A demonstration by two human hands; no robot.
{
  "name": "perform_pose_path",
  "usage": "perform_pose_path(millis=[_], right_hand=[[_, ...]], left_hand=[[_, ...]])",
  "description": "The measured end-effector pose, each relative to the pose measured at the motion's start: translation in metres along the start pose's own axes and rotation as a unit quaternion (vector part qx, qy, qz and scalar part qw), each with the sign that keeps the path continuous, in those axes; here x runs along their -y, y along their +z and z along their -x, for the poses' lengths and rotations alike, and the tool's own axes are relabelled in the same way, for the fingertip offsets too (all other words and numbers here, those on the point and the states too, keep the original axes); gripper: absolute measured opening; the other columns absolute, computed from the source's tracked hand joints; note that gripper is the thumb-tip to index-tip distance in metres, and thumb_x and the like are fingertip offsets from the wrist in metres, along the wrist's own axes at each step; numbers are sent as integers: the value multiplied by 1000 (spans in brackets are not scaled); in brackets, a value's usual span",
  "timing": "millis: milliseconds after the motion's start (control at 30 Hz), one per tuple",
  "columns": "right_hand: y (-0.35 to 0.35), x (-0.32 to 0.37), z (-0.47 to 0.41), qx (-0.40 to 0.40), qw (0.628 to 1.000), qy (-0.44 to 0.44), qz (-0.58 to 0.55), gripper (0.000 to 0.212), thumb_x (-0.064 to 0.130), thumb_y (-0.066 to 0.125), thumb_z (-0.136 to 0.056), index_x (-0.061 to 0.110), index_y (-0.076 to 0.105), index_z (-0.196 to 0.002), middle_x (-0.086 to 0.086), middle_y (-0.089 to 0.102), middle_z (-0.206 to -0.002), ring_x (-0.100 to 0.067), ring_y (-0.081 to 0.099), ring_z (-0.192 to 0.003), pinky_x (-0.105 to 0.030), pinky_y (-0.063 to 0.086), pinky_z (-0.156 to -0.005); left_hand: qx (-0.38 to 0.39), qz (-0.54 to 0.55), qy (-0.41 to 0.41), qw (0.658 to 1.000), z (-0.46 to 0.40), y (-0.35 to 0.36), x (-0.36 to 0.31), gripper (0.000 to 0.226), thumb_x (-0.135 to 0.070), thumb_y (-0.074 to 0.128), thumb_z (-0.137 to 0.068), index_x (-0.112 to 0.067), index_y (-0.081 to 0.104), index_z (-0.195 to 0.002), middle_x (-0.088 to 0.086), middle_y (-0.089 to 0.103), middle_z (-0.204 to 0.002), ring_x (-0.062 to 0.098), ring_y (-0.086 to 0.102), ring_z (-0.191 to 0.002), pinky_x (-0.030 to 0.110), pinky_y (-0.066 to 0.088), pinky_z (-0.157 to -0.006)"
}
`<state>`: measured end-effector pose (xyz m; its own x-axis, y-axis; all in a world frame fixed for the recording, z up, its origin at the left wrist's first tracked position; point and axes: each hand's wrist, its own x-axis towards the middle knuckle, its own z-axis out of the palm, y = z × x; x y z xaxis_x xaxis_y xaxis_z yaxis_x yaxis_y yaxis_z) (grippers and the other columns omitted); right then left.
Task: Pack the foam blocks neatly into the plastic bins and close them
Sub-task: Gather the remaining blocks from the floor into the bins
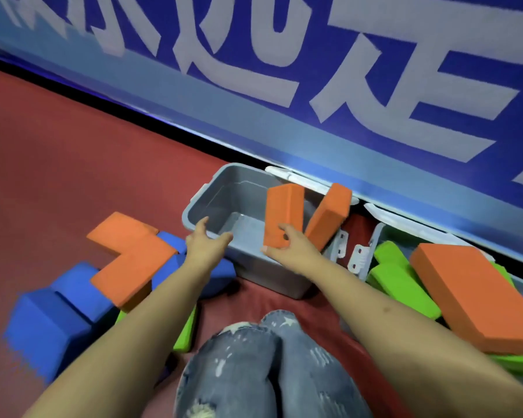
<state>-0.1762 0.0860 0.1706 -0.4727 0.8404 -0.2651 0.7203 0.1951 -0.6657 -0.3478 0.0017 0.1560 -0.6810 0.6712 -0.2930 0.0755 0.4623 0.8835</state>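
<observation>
A grey plastic bin [215,188] stands open on the red floor by the wall. My right hand [293,245] grips an orange foam block [281,212] upright inside the bin. A second orange block [329,215] leans against the bin's right wall. My left hand [204,241] is spread over the bin's near left rim, fingers straight; contact is unclear. An orange L-shaped block [130,254] lies on blue blocks [58,315] at the left. A second bin [378,239] at the right holds green blocks [402,279] under a large orange slab [477,294].
White lids [296,178] lie between the bins and the blue wall banner [344,86]. A green block [184,336] pokes out under my left forearm. My knees in jeans [269,363] sit just before the grey bin. Red floor [58,164] stretches to the left.
</observation>
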Motion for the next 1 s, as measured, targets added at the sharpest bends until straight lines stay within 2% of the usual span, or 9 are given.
perform_pose_path(millis=[133, 200, 267, 367, 500, 667, 800, 933, 1000], right_hand=[[60, 23, -8, 99, 995, -5, 26, 80, 47, 68, -80, 19, 31, -145, -11, 37, -146, -22, 40, -132, -29, 34, -107], [94, 28, -17, 126, 991, 2, 32, 80, 46, 69, -80, 18, 32, -145, -11, 40, -145, -23, 44, -129, -29, 36, -105], [125, 26, -29, 150, 988, 35, 17, 80, 46, 69, -80, 19, 31, -145, -11, 40, -144, -26, 48, -126, -30, 40, -102], [165, 15, -48, 163, 975, 129, -81, 78, 44, 68, -82, 21, 29, -146, -10, 41, -142, -26, 51, -123, -33, 45, -96], [201, -10, -72, 168, 913, 261, -263, 66, 35, 66, -86, 17, 34, -141, -1, 45, -138, -23, 50, -121, -46, 45, -100], [208, -25, -95, 225, 833, 354, -361, 72, 39, 63, -88, 18, 26, -146, -9, 36, -146, -27, 47, -125, -47, 51, -83], [218, -28, -97, 267, 791, 386, -392, 82, 47, 66, -82, 26, 22, -148, -18, 30, -148, -32, 47, -126, -49, 50, -76], [229, -14, -91, 267, 778, 385, -418, 99, 52, 69, -78, 34, 2, -149, -18, 23, -152, -37, 40, -131, -57, 46, -84], [226, -4, -95, 257, 770, 385, -439, 102, 62, 69, -71, 29, 11, -148, -15, 34, -147, -35, 47, -125, -59, 44, -88]], left_hand=[[-15, -21, -48, 999, -10, -32, 56, 73, -31, 70, -80, -23, 37, -144, 15, 43, -140, 30, 44, -126, 41, 38, -106], [-21, -21, -89, 996, -16, -46, 89, 83, -41, 73, -72, -25, 36, -144, 14, 40, -143, 30, 41, -129, 42, 37, -108], [-17, -23, -123, 992, -27, -57, 121, 91, -48, 72, -65, -25, 35, -145, 14, 37, -145, 30, 40, -131, 43, 38, -107], [-6, -70, -137, 988, -50, -62, 161, 87, -38, 77, -74, -22, 32, -147, 13, 30, -148, 29, 35, -134, 34, 33, -108], [26, -270, -59, 961, -90, -52, 190, 102, -38, 80, -72, -19, 18, -152, 15, 21, -153, 33, 23, -141, 36, 21, -114], [51, -325, -31, 944, -141, -28, 202, 114, -29, 82, -68, -21, 7, -153, 11, 21, -154, 31, 21, -142, 48, 26, -113], [8, -348, -12, 937, -145, -21, 206, 94, -25, 81, -67, -17, 30, -145, 14, 33, -140, 38, 35, -126, 50, 38, -101], [7, -387, 51, 921, -118, -17, 200, 93, -54, 77, -55, -12, 43, -131, 12, 37, -126, 36, 38, -118, 53, 39, -96], [-10, -350, 97, 932, -101, -15, 192, 95, -65, 64, -49, -9, 46, -123, 12, 39, -126, 34, 39, -118, 53, 39, -95]])
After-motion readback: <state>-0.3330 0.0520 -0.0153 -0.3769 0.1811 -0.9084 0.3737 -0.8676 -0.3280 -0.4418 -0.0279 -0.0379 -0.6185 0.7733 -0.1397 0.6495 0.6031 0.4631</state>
